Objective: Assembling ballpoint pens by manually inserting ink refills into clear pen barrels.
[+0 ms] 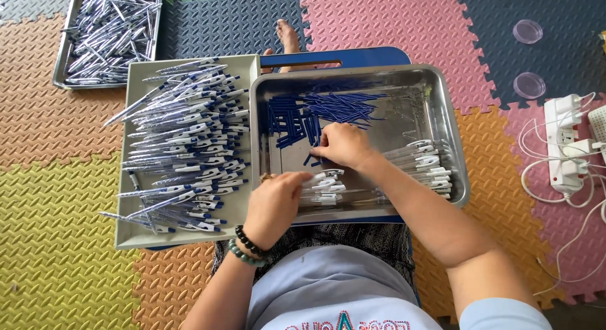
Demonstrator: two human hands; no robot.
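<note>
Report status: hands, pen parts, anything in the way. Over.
Left hand closed on clear pen barrels. Right hand picking among blue parts in steel tray. Finished pens left; nothing blocking.

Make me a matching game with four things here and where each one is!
Things:
1. steel tray
2. blue pen parts
3. grey tray of finished pens
4. power strip

Places:
A. left of the steel tray
B. far right on the mat
C. on the person's lap
D. top left inside the steel tray

Pairs: 1-C, 2-D, 3-A, 4-B
</note>
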